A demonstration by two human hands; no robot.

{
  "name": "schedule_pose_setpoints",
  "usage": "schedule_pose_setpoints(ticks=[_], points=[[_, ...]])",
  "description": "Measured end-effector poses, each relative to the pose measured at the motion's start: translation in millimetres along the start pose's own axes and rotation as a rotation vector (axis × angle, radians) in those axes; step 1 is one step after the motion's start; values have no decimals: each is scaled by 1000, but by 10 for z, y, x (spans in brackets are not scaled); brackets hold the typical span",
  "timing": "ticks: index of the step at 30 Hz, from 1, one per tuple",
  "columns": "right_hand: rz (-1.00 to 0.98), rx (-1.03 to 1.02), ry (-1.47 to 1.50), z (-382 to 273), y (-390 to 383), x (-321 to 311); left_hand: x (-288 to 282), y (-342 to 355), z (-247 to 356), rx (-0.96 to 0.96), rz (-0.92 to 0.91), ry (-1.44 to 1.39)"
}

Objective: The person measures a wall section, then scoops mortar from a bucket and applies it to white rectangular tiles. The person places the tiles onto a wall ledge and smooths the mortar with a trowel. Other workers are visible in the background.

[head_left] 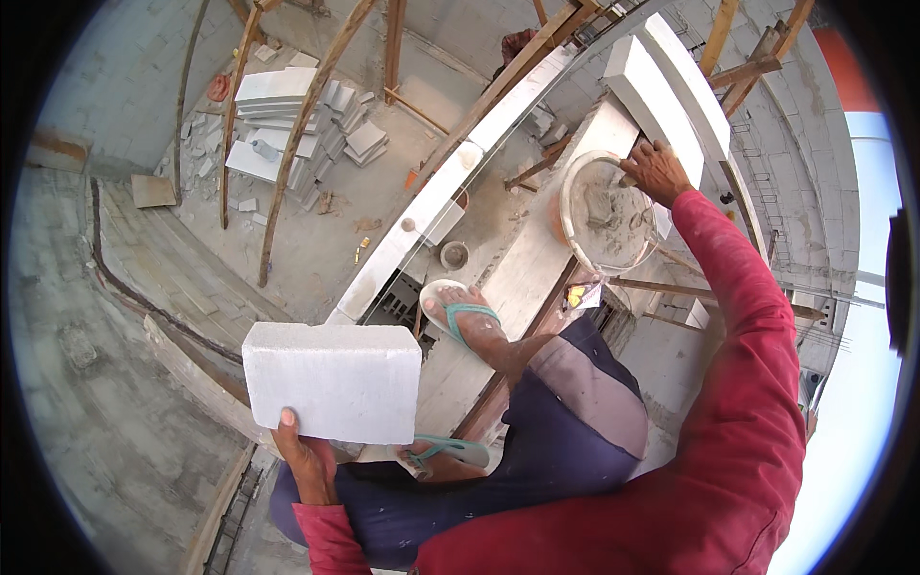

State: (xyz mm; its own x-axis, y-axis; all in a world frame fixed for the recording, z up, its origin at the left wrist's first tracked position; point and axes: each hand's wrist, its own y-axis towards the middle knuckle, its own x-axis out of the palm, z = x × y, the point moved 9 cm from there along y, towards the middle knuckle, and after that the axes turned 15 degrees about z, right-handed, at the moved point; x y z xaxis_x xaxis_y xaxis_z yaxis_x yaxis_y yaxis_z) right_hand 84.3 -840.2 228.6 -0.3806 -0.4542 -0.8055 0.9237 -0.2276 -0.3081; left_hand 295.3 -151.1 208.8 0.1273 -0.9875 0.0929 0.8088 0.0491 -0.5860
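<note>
In the head view my left hand point(302, 455) grips a white rectangular block point(331, 374) by its lower left corner, thumb on its face. My right hand point(656, 172) reaches out to the upper right rim of a bucket point(567, 216) of grey mortar point(613, 225), fingers curled on something I cannot make out. The bucket stands on a pale plank point(513, 278) beside my sandalled foot point(465, 316). A small yellow object point(575, 295) lies just below the bucket.
I sit high up among wooden poles point(307, 115). A narrow white block wall point(393, 254) runs diagonally alongside the plank. Long white blocks point(676, 81) rest at the upper right. Below are stacked blocks point(273, 86), a small round container point(454, 255) and a concrete floor point(96, 374).
</note>
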Motion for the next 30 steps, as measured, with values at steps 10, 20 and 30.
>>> schedule_pose_setpoints(ticks=[10,20,30], points=[[-196,439,362,-116,-1512,-557,766,231,-89,-83,-199,-91],[-281,553,422,-218,-1272,-775,1169,180,-431,3,-315,241],[-275,605,635,-211,-1484,-317,1604,43,-837,-73,-443,330]])
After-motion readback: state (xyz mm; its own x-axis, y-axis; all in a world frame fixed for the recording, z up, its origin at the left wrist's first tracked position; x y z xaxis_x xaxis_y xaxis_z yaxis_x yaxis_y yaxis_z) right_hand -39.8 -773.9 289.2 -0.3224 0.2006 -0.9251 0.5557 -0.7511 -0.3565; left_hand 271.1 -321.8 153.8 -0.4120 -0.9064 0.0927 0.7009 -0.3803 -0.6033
